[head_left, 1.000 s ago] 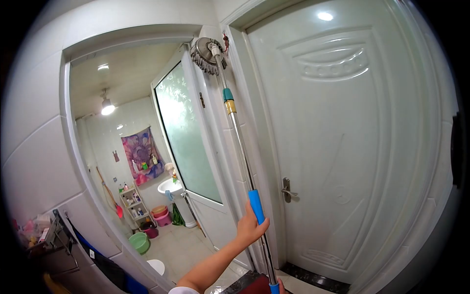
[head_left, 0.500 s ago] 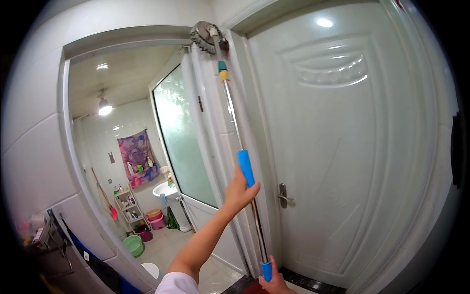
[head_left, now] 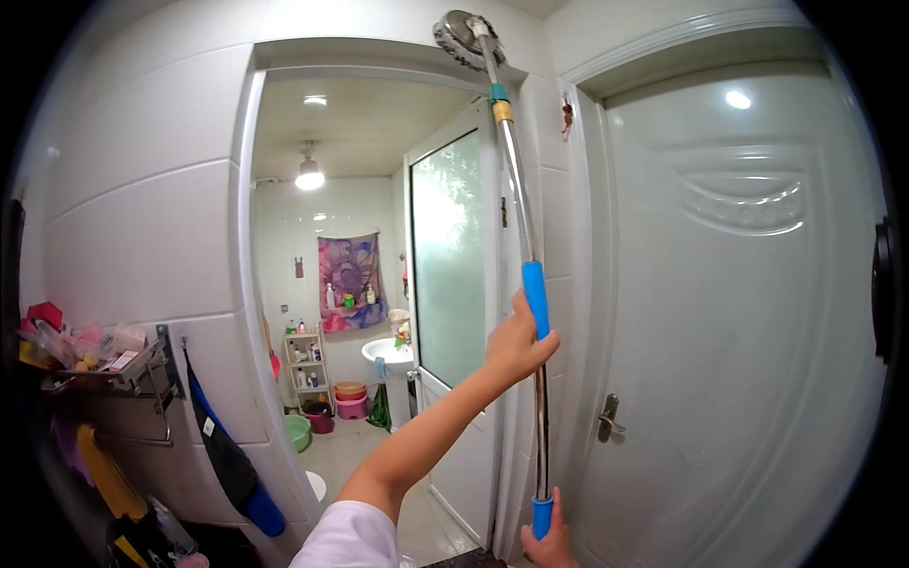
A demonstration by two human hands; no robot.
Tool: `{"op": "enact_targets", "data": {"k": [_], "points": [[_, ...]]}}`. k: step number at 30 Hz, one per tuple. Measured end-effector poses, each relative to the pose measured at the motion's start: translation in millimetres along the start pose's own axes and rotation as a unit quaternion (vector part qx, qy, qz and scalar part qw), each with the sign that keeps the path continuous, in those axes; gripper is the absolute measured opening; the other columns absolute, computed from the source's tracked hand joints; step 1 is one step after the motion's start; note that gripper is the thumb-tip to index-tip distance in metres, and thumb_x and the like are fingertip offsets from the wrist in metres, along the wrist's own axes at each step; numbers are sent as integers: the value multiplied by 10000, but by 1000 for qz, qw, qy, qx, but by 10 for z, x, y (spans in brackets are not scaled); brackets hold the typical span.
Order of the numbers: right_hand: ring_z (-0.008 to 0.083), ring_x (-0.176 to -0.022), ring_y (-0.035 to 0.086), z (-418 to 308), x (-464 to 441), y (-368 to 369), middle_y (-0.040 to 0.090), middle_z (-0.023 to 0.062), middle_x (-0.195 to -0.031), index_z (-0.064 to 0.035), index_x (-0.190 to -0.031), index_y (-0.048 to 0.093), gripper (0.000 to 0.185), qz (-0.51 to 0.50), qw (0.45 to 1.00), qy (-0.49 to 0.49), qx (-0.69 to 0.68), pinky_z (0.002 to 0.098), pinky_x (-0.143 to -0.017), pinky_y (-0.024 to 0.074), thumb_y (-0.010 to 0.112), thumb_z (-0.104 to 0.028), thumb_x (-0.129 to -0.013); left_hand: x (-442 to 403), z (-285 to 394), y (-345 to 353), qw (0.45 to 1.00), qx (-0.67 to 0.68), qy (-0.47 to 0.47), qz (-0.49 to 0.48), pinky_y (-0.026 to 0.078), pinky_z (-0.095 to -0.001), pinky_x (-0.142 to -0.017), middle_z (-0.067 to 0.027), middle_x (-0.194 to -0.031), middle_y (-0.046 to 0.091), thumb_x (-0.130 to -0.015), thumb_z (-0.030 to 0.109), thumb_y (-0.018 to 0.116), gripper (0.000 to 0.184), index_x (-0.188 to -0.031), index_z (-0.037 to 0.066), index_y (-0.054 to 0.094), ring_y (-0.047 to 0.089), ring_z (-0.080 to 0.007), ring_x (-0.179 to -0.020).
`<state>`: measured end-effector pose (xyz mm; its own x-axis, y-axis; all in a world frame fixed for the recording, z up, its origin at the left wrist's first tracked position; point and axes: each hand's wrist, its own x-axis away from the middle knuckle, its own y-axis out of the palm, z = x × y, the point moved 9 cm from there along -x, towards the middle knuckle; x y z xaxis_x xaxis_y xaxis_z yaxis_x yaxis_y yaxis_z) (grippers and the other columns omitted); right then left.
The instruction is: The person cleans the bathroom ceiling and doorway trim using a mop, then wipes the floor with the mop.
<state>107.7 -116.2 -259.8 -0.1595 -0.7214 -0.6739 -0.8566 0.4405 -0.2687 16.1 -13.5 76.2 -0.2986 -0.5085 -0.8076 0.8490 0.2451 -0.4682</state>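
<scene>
A long-handled mop [head_left: 518,180] stands nearly upright in front of me, its metal pole fitted with blue grips. Its round head [head_left: 461,40], fringed with grey strands, is up at the wall above the bathroom doorway, near the right corner. I cannot tell how firmly the head touches the wall. My left hand [head_left: 523,343] is closed around the pole at the upper blue grip [head_left: 535,293]. Lower down, my right hand [head_left: 552,547] holds the bottom blue grip [head_left: 542,516], with one digit pointing up along it. A white sleeve [head_left: 350,538] covers my left upper arm.
A frosted glass door [head_left: 450,246] stands ajar in the doorway. To the right is a closed white door [head_left: 710,331] with a metal handle [head_left: 608,418]. A loaded wall rack [head_left: 114,374] and a hanging dark apron-like cloth [head_left: 232,454] are at left. A sink [head_left: 386,352] sits inside.
The mop head has gone from the wall strip between the doors leftward and up, above the bathroom doorway. My view has turned left, showing the rack. Both hands keep their hold.
</scene>
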Motion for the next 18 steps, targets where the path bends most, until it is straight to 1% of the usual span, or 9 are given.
{"op": "enact_targets", "data": {"k": [3, 5, 9, 11, 12, 13, 14, 17, 18], "points": [[393, -987, 616, -309, 57, 25, 620, 229, -1108, -127, -1485, 127, 861, 36, 989, -94, 104, 436, -812, 490, 636, -123, -791, 244, -88, -309, 998, 17, -55, 1, 473, -393, -622, -153, -730, 568, -794, 267, 571, 719, -1304, -73, 194, 602, -321, -657], [445, -1004, 590, -88, 76, 223, 585, 280, -1140, -128, -1482, 130, 843, -50, 988, 9, 147, 475, -803, 487, 631, -145, -804, 346, -137, -537, 998, 5, -53, 36, 474, -391, -628, -152, -738, 573, -802, 264, 574, 705, -1306, -60, 202, 605, -316, -659], [473, -958, 590, -154, 52, 448, 581, 314, -1096, -145, -1482, 130, 839, -147, 986, 46, 58, 506, -777, 485, 632, -176, -810, 538, -174, -1025, 993, -12, -42, 109, 476, -389, -635, -160, -773, 584, -816, 268, 589, 674, -1305, -31, 234, 612, -309, -677], [481, -877, 607, -472, -3, 436, 605, 308, -1014, -165, -1483, 124, 842, -95, 988, -94, 74, 522, -723, 487, 635, -193, -814, 615, -213, -1243, 990, -15, -60, 126, 473, -350, -635, -125, -804, 581, -815, 289, 622, 696, -1315, -35, 262, 603, -249, -689], [481, -877, 607, -570, -24, 466, 605, 308, -1014, -165, -1483, 124, 842, -99, 988, -99, 66, 522, -723, 487, 635, -193, -814, 656, -181, -1395, 987, 5, -40, 156, 469, -320, -637, -104, -835, 574, -812, 288, 644, 719, -1330, -36, 266, 587, -206, -706], [480, -837, 611, -548, -15, 541, 607, 312, -981, -151, -1480, 125, 855, -172, 981, -25, 82, 523, -682, 487, 647, -199, -805, 721, -160, -1533, 982, 27, -23, 187, 464, -290, -639, -82, -866, 567, -809, 287, 666, 741, -1345, -37, 270, 571, -163, -724], [479, -797, 614, -520, 20, 594, 608, 316, -949, -137, -1478, 127, 868, -243, 964, 49, 99, 525, -641, 488, 658, -206, -795, 736, -166, -1654, 980, 29, -5, 195, 485, -325, -640, -133, -846, 605, -815, 413, 648, 808, -1354, -65, 283, 611, -225, -700], [351, -579, 617, -1029, -130, 506, 631, 230, -808, -109, -1475, 144, 797, -234, 955, -56, 174, 419, -482, 469, 628, -200, -848, 781, -52, -2062, 963, 74, 47, 257, 472, -284, -625, -82, -831, 587, -817, 359, 677, 753, -1347, -39, 319, 575, -151, -692], [351, -579, 617, -1078, -206, 519, 631, 230, -808, -109, -1475, 144, 797, -237, 955, -61, 170, 419, -482, 469, 628, -200, -848, 748, -79, -2173, 962, 102, 52, 247, 454, -259, -608, -48, -820, 560, -824, 302, 687, 705, -1345, -19, 336, 540, -118, -676]]}}
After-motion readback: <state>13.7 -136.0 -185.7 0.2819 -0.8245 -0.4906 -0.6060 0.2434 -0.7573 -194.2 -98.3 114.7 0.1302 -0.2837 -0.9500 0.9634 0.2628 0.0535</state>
